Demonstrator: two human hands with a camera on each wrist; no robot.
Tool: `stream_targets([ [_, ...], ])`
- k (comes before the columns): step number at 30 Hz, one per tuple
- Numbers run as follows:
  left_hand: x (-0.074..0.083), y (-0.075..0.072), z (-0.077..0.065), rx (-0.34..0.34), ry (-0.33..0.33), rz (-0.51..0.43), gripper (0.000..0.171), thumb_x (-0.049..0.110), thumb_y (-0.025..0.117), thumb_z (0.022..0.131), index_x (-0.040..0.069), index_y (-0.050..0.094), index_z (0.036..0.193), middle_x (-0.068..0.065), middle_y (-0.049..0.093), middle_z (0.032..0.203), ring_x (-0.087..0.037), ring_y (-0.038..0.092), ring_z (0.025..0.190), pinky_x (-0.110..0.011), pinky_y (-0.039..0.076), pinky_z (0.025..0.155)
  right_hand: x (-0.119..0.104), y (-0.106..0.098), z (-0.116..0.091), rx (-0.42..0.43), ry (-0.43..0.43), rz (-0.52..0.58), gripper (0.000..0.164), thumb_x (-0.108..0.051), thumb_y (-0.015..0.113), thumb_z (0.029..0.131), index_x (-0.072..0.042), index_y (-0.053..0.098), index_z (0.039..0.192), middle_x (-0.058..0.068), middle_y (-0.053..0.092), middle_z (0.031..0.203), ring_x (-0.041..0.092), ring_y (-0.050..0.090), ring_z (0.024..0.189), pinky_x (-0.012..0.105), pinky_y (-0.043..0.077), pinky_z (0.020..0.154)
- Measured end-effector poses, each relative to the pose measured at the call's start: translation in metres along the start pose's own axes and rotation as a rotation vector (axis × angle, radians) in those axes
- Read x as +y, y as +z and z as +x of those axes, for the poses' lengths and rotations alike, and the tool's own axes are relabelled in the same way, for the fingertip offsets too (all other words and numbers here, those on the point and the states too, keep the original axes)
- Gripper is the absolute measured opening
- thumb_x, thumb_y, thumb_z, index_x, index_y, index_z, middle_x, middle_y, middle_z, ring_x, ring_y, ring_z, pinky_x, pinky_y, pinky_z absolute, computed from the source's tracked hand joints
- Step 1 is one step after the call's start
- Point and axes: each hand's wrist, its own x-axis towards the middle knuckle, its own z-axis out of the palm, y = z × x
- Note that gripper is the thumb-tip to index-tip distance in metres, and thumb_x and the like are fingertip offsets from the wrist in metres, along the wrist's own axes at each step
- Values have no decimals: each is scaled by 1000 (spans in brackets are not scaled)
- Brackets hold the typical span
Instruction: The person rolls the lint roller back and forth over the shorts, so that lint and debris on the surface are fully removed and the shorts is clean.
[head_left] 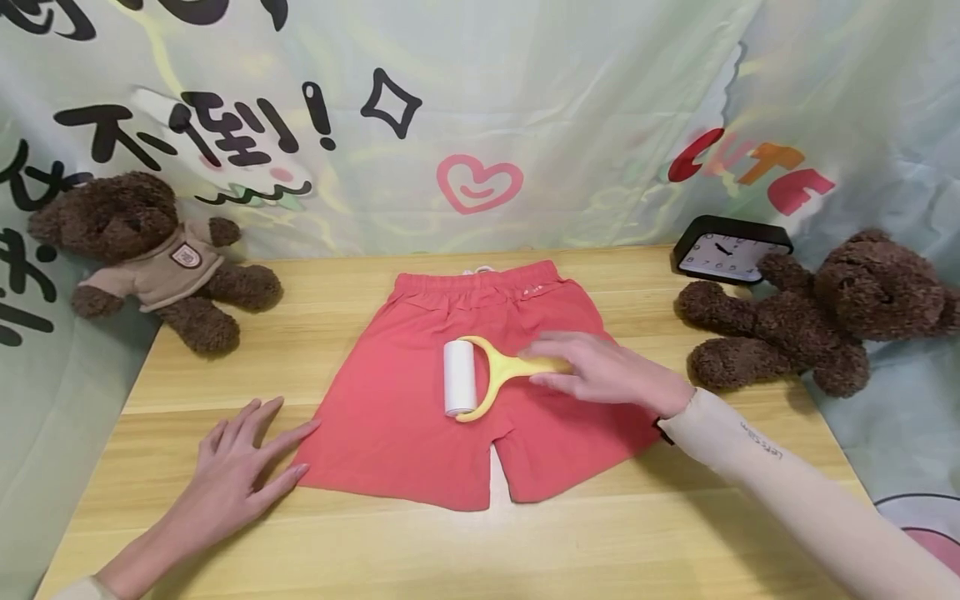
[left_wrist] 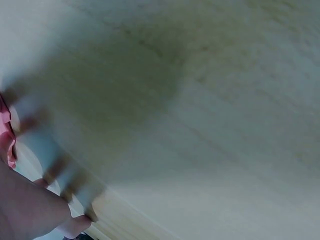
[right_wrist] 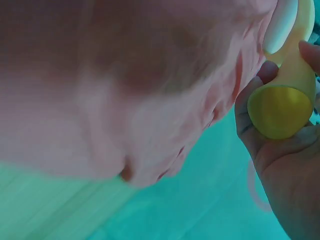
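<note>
Starting closest in, the left hand (head_left: 228, 479) is just chilling with its fingers loose and spread, not gripping anything. Its thumb and index tips sit right at the side edge of some red shorts (head_left: 405, 383); my guess is that's to steady the fabric so it doesn't slide or bunch, though I can't tell if there's real pressure there. The left wrist view is mostly wood tabletop (left_wrist: 225, 150) and shadow, so it doesn't settle it.

Farther up and across, the right hand (head_left: 600, 367) has its fingers and thumb wrapped around the handle of a yellow lint roller (head_left: 501, 368). In the right wrist view you can see the hollow butt of the handle (right_wrist: 280, 112) pointing back toward the wrist. Holding it that far back probably leaves the white cylinder (head_left: 460, 379) free to turn, and it seems to sit on the shorts, just left of the fingertips.

The shorts lie flat between both hands, leg openings on the near side and waistband past the fingers, likely spread like that so the whole face is reachable.

Beyond the left hand there's a brown bear in a beige top (head_left: 172, 279). Past the right hand, another bear (head_left: 798, 321) lies on its back, with a black-framed clock (head_left: 727, 250) behind its feet. Both look like decor parked out of the way. Behind everything hangs a printed curtain (head_left: 585, 125).
</note>
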Motion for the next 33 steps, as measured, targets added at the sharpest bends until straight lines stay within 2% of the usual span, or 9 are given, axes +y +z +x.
stream_targets([
  [7,-1,-2,2,-2,12,37,59,46,79,100,40,62,156,-22,41,164,-53,31,151,-84,20,105,12,-14,-19,-28,55,-26,33,-25,81,102,-17,76,133,-5,70,122,19,68,111,48,58,92],
  [12,-1,-2,2,-5,14,40,59,46,80,99,40,62,156,-22,42,164,-54,32,150,-85,21,105,19,-22,-29,-29,51,-30,30,-21,82,101,-17,76,131,-8,68,117,12,65,99,43,58,87],
  [16,-1,-2,2,-7,9,35,59,46,80,99,41,62,155,-22,42,164,-53,31,151,-85,20,106,25,-29,-38,-25,45,-37,32,-18,82,101,-16,76,132,-10,68,119,10,65,103,43,58,88],
  [22,0,-2,2,-6,7,27,59,46,80,99,41,62,155,-21,41,164,-52,31,152,-84,18,107,33,-40,-49,-34,41,-19,29,-16,83,100,-20,78,129,-14,67,113,7,63,96,38,57,84],
  [33,0,0,1,10,12,24,59,44,80,99,41,62,156,-22,41,165,-52,30,153,-84,16,110,48,-57,-70,-51,52,14,35,-9,81,100,-27,77,130,-15,67,114,6,62,93,33,55,80],
])
